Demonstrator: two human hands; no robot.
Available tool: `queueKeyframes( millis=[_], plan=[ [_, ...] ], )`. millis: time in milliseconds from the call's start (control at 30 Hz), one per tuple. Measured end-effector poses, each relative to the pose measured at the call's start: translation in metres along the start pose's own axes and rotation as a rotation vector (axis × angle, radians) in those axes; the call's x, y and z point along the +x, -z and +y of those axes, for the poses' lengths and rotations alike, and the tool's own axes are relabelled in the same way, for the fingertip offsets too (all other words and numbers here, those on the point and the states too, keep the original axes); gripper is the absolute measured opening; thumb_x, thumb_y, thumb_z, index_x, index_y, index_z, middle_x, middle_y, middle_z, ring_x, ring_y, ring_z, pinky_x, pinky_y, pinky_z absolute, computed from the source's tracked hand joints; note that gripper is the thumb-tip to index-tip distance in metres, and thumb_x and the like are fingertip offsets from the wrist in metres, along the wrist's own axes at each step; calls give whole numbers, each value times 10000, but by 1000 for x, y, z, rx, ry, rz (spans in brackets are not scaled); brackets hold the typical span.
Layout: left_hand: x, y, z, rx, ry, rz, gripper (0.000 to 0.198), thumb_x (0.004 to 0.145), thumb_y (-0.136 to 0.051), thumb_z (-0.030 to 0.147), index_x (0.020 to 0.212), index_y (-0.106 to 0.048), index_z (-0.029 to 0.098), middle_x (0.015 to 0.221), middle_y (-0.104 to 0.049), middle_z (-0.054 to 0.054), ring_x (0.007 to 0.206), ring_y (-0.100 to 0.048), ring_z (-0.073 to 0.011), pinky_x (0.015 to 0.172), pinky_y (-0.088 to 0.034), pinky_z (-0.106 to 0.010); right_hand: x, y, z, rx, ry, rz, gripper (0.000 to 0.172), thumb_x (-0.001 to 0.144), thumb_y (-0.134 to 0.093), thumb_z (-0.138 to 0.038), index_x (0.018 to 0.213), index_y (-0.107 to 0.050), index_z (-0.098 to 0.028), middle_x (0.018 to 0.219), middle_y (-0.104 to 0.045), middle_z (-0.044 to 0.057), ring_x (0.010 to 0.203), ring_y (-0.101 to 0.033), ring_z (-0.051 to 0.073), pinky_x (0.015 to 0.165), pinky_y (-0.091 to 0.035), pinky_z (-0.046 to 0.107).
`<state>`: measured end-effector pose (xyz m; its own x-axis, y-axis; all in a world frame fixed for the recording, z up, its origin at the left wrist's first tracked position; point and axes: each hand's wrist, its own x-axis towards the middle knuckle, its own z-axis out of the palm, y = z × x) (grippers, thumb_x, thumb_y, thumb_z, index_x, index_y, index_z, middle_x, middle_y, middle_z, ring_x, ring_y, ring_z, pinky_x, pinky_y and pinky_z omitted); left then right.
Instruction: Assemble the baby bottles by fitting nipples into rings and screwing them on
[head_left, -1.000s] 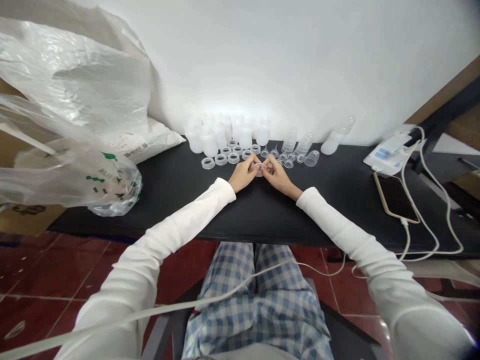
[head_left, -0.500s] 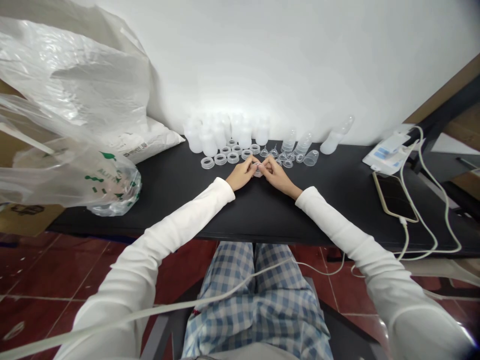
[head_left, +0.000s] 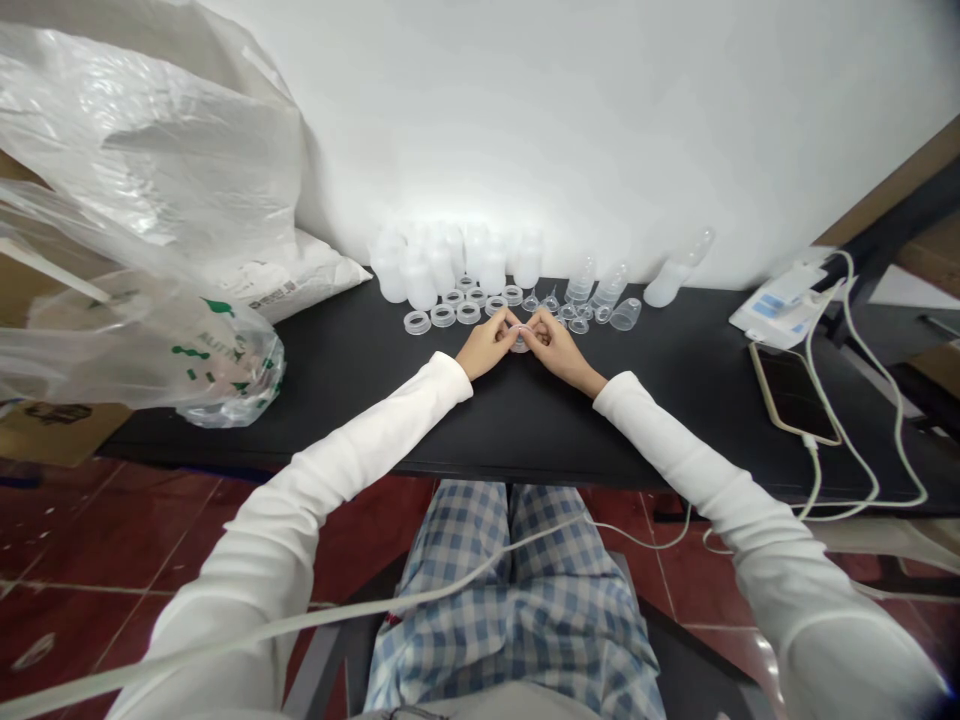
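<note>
both hands meet at the centre of the frame, just above the black table [head_left: 525, 430]. the left hand [head_left: 487, 347] and right hand [head_left: 559, 350] face each other with fingers curled in, and their tips are pinched on a small clear piece [head_left: 519, 341] held between them. it looks like a ring or soft teat, but it is too small to tell which. no finger is spread wide, and both hands grip the same piece.

just behind the hands lie loose rings [head_left: 442, 316] in short rows, flat on the table, with a few teats [head_left: 550, 302] just right of them. a cluster of white bottles [head_left: 442, 262] stands upright against the wall, and clear caps [head_left: 600, 286] sit further right, one tipped on its side.

judging from this layout, the work looks far from finished. one piece is in hand, while most rings and teats lie apart from the bottles, none visibly joined to them.

plastic bags [head_left: 150, 200] fill the upper left of the frame. a phone [head_left: 795, 395] on a white cable [head_left: 862, 400] lies at the right edge.
</note>
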<state>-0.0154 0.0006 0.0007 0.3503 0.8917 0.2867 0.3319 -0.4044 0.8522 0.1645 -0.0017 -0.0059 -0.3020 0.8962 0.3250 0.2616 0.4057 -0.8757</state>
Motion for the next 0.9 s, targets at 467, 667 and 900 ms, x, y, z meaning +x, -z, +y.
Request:
queueKeyframes(
  millis=[467, 667, 900],
  plan=[
    [0, -4, -4, 32, -69, 21, 200, 867, -609, 141, 1054, -557, 190, 704, -523, 66, 661, -540, -101, 719, -462, -236, 2, 1, 9, -13, 38, -4, 392, 877, -667, -576, 912, -437, -261, 766, -495, -20, 647, -473, 147, 606, -416, 313],
    [-2, -5, 4, 26, -20, 53, 204, 835, -594, 76, 1001, -558, 190, 676, -500, 71, 635, -526, -100, 698, -445, -240, 1, -2, 7, -41, 4, 22, 421, 866, -658, -626, 891, -447, -262, 714, -478, -24, 612, -453, 151, 579, -406, 320],
    [-2, -7, 8, 14, 15, 75, 172, 841, -609, 74, 964, -562, 185, 667, -509, 70, 632, -518, -103, 687, -423, -245, 0, -4, 3, -42, 9, 39, 416, 876, -643, -635, 859, -450, -267, 724, -496, -7, 654, -491, 175, 615, -442, 343]
  ],
)
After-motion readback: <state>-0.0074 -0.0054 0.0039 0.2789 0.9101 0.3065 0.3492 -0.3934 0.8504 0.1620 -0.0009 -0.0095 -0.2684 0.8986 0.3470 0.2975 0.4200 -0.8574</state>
